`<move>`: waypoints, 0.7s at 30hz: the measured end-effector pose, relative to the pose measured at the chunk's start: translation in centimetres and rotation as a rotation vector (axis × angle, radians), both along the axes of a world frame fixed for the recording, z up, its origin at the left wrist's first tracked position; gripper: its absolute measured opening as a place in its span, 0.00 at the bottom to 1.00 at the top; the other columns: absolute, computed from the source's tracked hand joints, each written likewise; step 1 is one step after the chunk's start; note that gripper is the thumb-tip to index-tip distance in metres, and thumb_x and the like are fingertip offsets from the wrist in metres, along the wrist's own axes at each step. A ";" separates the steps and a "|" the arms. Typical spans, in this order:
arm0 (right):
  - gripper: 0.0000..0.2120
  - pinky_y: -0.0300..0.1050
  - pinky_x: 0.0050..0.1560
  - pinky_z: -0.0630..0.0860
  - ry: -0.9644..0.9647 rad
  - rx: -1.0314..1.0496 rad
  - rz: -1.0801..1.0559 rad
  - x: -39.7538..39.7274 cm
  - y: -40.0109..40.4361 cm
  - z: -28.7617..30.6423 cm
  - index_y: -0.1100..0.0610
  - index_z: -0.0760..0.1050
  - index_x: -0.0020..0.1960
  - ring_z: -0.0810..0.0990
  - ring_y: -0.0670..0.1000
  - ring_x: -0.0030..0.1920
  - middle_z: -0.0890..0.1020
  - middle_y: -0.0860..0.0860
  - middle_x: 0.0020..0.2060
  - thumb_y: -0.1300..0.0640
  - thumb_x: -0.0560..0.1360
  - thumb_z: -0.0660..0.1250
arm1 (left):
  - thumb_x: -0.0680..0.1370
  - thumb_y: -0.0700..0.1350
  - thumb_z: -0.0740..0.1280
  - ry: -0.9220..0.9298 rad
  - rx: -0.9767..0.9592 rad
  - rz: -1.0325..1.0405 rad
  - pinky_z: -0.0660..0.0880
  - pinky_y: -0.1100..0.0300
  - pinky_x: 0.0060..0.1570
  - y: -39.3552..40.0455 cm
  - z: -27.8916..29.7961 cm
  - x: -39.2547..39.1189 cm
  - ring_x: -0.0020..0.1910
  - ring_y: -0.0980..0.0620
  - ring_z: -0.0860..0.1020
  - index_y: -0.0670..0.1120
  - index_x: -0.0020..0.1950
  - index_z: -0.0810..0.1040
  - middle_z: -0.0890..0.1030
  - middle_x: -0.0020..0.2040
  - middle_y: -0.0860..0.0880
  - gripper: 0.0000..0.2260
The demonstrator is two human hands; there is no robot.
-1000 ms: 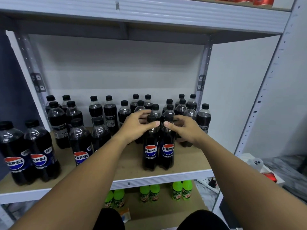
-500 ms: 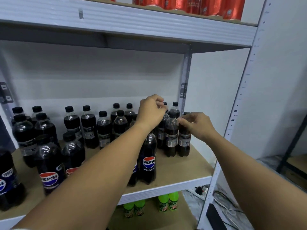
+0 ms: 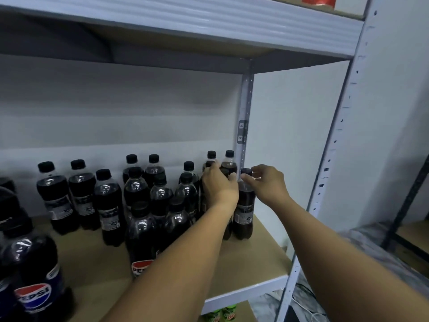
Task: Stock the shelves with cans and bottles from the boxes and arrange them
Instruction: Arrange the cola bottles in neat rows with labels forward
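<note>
Two shelf boards frame our view: the wooden shelf (image 3: 250,259) we are stocking and the grey one overhead. Many dark cola bottles (image 3: 109,205) stand on it in loose rows, thinning toward the right. Our left hand (image 3: 219,184) is wrapped over one bottle top, its fingers hidden from us, so we cannot tell their set. Our right hand (image 3: 267,184) pinches the cap of the end bottle (image 3: 243,212), fingers curled round it, close to the rear upright post (image 3: 246,112). We judge this the arranging step: seating a pair at the back right corner. Next calls for release, then pulling straight back. Bare board lies in front; the shelf's right edge is near.
</note>
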State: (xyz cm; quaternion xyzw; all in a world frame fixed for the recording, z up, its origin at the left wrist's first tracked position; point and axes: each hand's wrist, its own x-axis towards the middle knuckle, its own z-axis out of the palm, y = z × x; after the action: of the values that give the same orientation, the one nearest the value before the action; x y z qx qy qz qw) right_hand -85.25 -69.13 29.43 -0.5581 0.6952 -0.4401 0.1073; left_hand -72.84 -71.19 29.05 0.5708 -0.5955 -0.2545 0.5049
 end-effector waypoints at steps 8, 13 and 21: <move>0.13 0.45 0.48 0.77 -0.100 0.001 0.007 0.3 -1.6 -0.6 0.55 0.79 0.54 0.80 0.51 0.47 0.81 0.48 0.45 0.48 0.75 0.74 | 0.81 0.43 0.70 -0.004 -0.051 -0.024 0.67 0.63 0.52 -1.3 -1.3 0.5 0.54 0.55 0.72 0.47 0.63 0.78 0.76 0.64 0.48 0.10; 0.12 0.47 0.55 0.78 -0.311 0.080 0.129 -0.5 -1.6 -0.2 0.55 0.78 0.60 0.82 0.52 0.53 0.83 0.51 0.54 0.54 0.78 0.70 | 0.83 0.41 0.65 0.015 -0.043 -0.118 0.71 0.61 0.58 -1.5 -1.7 0.7 0.59 0.52 0.75 0.49 0.66 0.78 0.75 0.67 0.46 0.12; 0.16 0.50 0.52 0.80 -0.242 0.046 0.026 -0.1 -1.2 -0.2 0.55 0.77 0.55 0.82 0.54 0.49 0.82 0.51 0.49 0.46 0.75 0.74 | 0.78 0.44 0.73 0.122 -0.062 -0.097 0.75 0.60 0.56 -1.6 -1.7 0.8 0.57 0.49 0.80 0.47 0.60 0.80 0.81 0.59 0.47 0.11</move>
State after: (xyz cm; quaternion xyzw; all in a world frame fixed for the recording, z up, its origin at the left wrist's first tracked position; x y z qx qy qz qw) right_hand -85.32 -70.35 29.20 -0.5073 0.6796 -0.4870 0.2090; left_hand -72.05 -72.83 27.39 0.5087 -0.5982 -0.2942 0.5448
